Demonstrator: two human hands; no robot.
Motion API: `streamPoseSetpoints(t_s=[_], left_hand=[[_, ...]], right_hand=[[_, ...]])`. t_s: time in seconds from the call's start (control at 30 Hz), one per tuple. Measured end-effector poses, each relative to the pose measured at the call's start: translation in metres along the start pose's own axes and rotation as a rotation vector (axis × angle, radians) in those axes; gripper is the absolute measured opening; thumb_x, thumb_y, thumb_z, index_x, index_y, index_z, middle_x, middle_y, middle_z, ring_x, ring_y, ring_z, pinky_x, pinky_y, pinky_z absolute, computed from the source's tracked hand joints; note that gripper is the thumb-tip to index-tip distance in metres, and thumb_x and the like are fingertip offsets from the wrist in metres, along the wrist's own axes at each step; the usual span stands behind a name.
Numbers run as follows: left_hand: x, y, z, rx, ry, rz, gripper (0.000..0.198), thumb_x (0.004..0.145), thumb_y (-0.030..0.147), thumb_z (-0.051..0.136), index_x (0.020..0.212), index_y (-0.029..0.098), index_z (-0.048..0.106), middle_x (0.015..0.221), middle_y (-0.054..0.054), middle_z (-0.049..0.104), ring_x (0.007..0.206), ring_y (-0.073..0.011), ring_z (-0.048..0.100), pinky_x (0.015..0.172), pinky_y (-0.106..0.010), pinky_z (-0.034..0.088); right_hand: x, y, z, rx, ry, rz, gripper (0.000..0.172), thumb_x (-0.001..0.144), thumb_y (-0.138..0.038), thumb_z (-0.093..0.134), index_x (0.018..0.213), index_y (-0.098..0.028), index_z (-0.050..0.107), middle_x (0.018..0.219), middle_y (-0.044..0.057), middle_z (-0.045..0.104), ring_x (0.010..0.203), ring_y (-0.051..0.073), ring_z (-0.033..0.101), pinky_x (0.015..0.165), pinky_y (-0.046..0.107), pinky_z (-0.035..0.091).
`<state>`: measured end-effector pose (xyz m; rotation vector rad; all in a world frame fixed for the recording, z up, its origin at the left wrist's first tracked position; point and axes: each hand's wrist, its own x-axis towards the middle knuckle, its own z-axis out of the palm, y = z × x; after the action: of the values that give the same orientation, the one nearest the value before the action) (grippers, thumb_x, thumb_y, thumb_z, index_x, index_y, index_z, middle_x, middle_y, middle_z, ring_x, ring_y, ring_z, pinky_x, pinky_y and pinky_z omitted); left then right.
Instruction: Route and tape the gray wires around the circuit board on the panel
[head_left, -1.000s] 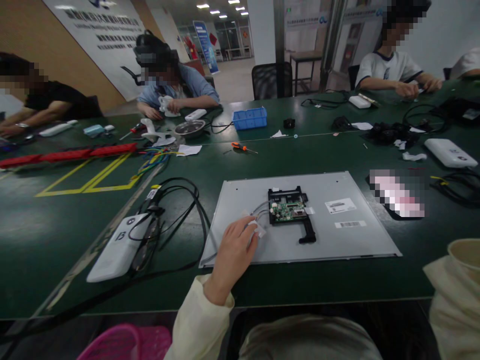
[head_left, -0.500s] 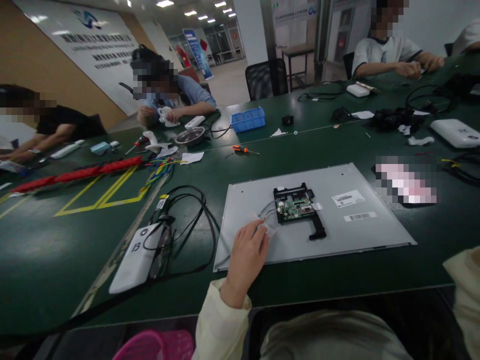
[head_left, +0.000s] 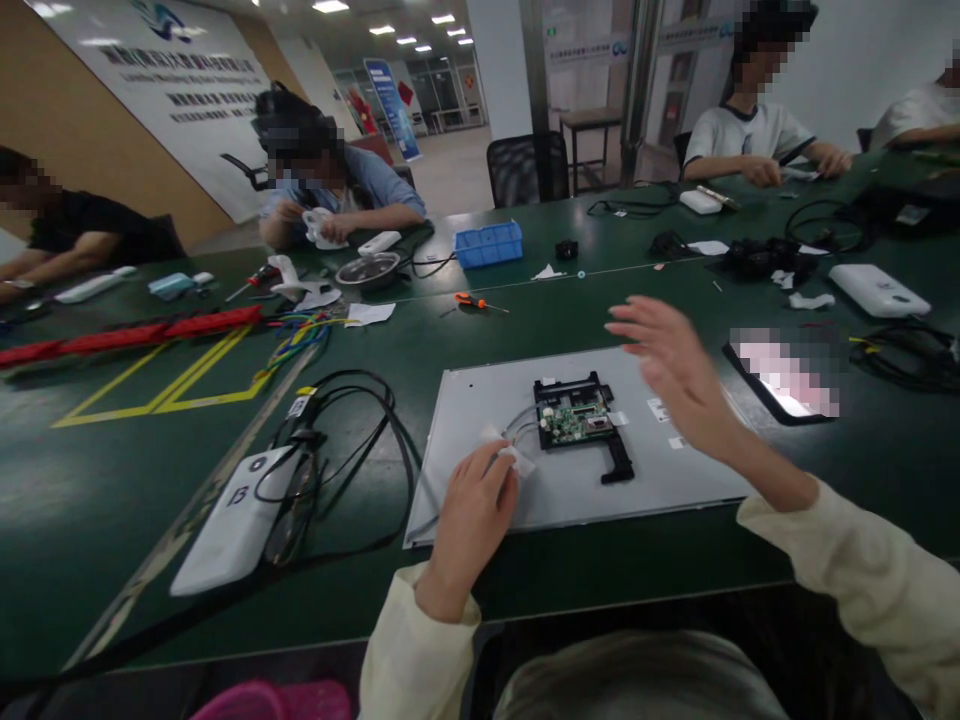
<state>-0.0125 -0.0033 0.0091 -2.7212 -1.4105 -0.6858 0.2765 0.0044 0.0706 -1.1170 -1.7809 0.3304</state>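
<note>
A grey metal panel lies flat on the green table in front of me. A small green circuit board in a black bracket sits near its middle, with thin wires running left to a white connector. My left hand rests on the panel's near left part, its fingertips pressed on that white connector. My right hand hovers above the panel's right side with its fingers stretched out and nothing in it.
A white power brick with black cables lies left of the panel. A phone lies at the right. Further off are an orange screwdriver, a blue bin and a metal bowl. Other people sit round the table.
My right arm has come up from the lower right and now hovers with an open hand over the panel. The left hand has stayed on the white connector.
</note>
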Motion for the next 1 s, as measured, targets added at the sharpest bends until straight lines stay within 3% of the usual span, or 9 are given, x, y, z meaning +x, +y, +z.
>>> streamPoseSetpoints(t_s=[0.07, 0.13, 0.3, 0.63, 0.83, 1.0], left_hand=[[0.001, -0.001, 0.000, -0.005, 0.007, -0.008, 0.016, 0.092, 0.019, 0.047, 0.104, 0.021, 0.059, 0.121, -0.009, 0.061, 0.114, -0.0248, 0.057, 0.098, -0.045, 0.048], [0.001, -0.002, 0.000, -0.012, 0.013, -0.020, 0.016, 0.093, 0.019, 0.047, 0.104, 0.020, 0.059, 0.121, -0.009, 0.061, 0.114, -0.0247, 0.057, 0.099, -0.045, 0.048], [0.002, -0.004, -0.001, -0.035, 0.028, -0.033, 0.018, 0.092, 0.019, 0.046, 0.106, 0.021, 0.058, 0.124, -0.008, 0.059, 0.117, -0.0243, 0.055, 0.101, -0.045, 0.046], [0.001, -0.006, -0.008, -0.052, 0.018, -0.025, 0.022, 0.093, 0.020, 0.046, 0.112, 0.022, 0.057, 0.132, -0.009, 0.054, 0.123, -0.0235, 0.051, 0.104, -0.045, 0.044], [-0.002, -0.013, -0.009, -0.072, 0.030, -0.039, 0.023, 0.094, 0.020, 0.044, 0.113, 0.022, 0.057, 0.134, -0.011, 0.052, 0.123, -0.0235, 0.052, 0.103, -0.044, 0.046], [-0.005, -0.016, -0.008, -0.068, 0.048, -0.027, 0.025, 0.094, 0.019, 0.045, 0.115, 0.023, 0.056, 0.134, -0.010, 0.053, 0.124, -0.0231, 0.052, 0.104, -0.043, 0.046]], right_hand=[[-0.005, 0.022, 0.012, 0.000, -0.149, 0.004, 0.058, 0.097, -0.043, 0.039, 0.150, -0.031, 0.018, 0.154, 0.010, 0.030, 0.140, 0.025, 0.034, 0.111, 0.048, 0.036], [-0.010, 0.043, 0.023, -0.073, -0.322, 0.023, 0.068, 0.093, -0.050, 0.045, 0.152, -0.031, 0.015, 0.159, 0.009, 0.020, 0.146, 0.028, 0.020, 0.115, 0.054, 0.026], [-0.022, 0.065, 0.035, -0.134, -0.431, 0.052, 0.091, 0.081, -0.056, 0.061, 0.153, -0.031, 0.010, 0.161, 0.010, 0.010, 0.148, 0.031, 0.010, 0.116, 0.055, 0.023], [-0.030, 0.085, 0.034, -0.156, -0.411, 0.030, 0.087, 0.081, -0.057, 0.061, 0.152, -0.028, 0.019, 0.156, 0.011, 0.029, 0.144, 0.031, 0.024, 0.115, 0.054, 0.027], [-0.026, 0.093, 0.027, -0.094, -0.252, 0.056, 0.045, 0.095, -0.044, 0.043, 0.137, -0.027, 0.047, 0.135, 0.009, 0.057, 0.126, 0.026, 0.052, 0.106, 0.052, 0.041], [-0.023, 0.092, 0.028, -0.109, -0.162, 0.069, 0.031, 0.095, -0.035, 0.043, 0.114, -0.022, 0.064, 0.114, 0.009, 0.067, 0.110, 0.024, 0.061, 0.098, 0.047, 0.048]])
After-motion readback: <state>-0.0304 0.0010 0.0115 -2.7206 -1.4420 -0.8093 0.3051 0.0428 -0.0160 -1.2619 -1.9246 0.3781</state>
